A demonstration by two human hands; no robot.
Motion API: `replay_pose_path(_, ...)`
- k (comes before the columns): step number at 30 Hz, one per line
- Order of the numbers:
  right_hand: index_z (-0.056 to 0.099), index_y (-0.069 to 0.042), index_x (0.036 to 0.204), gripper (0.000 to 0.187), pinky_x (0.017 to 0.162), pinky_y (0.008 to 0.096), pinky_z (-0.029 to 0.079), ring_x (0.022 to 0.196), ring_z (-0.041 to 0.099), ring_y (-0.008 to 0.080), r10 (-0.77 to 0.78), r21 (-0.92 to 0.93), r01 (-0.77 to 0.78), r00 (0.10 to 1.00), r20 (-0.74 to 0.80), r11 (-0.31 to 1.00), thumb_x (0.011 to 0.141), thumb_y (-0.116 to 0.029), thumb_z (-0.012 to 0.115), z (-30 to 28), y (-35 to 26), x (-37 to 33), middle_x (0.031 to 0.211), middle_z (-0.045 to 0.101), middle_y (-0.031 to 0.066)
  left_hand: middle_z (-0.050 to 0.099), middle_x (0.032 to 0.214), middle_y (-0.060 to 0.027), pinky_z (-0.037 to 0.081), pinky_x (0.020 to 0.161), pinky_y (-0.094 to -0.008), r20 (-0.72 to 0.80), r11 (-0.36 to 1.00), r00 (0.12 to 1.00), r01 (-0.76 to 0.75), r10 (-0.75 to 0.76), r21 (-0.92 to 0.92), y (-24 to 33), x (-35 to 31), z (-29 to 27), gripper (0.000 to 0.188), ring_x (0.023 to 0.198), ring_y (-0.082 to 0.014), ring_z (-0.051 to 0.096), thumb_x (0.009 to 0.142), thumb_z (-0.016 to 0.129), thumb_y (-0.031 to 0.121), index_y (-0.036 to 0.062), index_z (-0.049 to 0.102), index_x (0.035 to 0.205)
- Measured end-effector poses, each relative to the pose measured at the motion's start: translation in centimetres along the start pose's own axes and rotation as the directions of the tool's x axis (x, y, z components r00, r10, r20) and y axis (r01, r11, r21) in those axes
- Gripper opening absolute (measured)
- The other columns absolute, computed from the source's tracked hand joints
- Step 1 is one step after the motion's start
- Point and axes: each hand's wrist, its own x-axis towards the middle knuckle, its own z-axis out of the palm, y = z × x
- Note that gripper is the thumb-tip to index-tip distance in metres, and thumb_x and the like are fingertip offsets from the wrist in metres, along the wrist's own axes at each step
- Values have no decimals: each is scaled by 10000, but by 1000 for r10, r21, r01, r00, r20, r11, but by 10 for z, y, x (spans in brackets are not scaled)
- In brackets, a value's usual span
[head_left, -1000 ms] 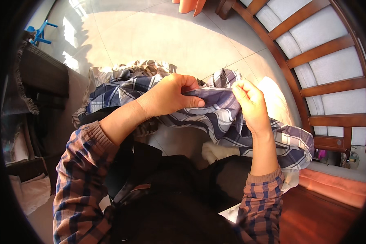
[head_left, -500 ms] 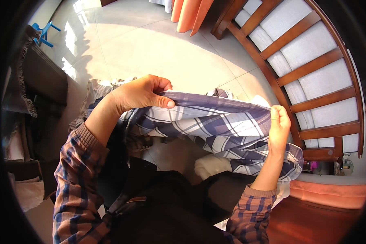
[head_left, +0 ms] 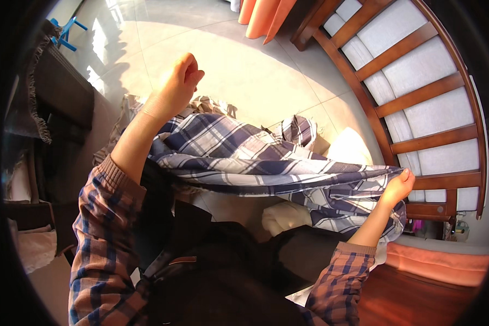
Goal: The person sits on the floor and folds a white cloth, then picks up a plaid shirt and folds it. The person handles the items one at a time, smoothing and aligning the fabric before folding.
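A navy, white and grey plaid cloth (head_left: 223,138) stretches across my lap, its folds pulled toward the right. My right hand (head_left: 399,189) is closed on its right end, pinching a gathered edge between thumb and fingers. Raised above the cloth's left part, apart from it, my left hand (head_left: 178,84) has its fingers curled together. Whatever may be in that left hand is too small or hidden to make out. Below the cloth, near my knees, lies a cream-coloured soft bundle (head_left: 285,217).
A wooden slatted bench (head_left: 418,100) with pale cushions stands at right. On the left is a dark piece of furniture with a fringed cover (head_left: 30,98). Crumpled fabric (head_left: 214,105) lies beyond the plaid cloth on the tiled floor (head_left: 239,60). A blue stool (head_left: 68,33) and orange curtain (head_left: 263,19) are farther off.
My left hand has left the cloth's upper edge and risen away and forward, fingers curled. The right hand has moved right and slightly down, drawing the cloth's edge along; the folds now lie lower.
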Motion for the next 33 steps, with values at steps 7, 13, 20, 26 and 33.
replay_pose_path(7,569,54,924,256,747,355,431,791,557,285,122,114,-124,992,26,986,878,-187,497,4,-3,-6,878,602,193,538,646,-98,465,611,-326,629,998,777,47,-15,-34,30,-70,33,210,662,-250,586,725,666,164,22,523,785)
replay_pose_path(13,573,53,940,257,755,366,432,809,561,298,100,59,-102,995,26,993,872,-184,501,-1,-13,-4,896,600,196,453,941,-108,421,770,-374,508,978,857,-173,93,112,17,-169,76,443,907,-311,485,592,743,121,80,473,940)
replay_pose_path(20,587,36,904,249,736,373,439,785,570,302,59,57,-61,998,36,997,863,-199,515,0,-8,-3,863,611,185,582,856,-106,451,702,-421,389,848,873,51,-295,528,-82,-192,79,140,824,-312,562,737,614,161,91,581,854)
replay_pose_path(26,590,27,887,248,733,367,442,781,578,299,41,141,-58,992,119,988,864,-209,516,19,0,-14,847,618,181,542,659,-53,398,580,-278,109,853,848,522,-518,-12,-148,-104,3,144,629,-103,456,852,516,158,41,589,895)
replay_pose_path(33,590,25,904,240,719,349,440,774,571,280,60,246,-84,993,104,966,864,-202,521,15,-18,-11,845,616,173,612,720,-50,496,742,-303,-376,895,882,-103,283,434,75,77,-162,220,742,-173,604,875,475,198,16,588,824)
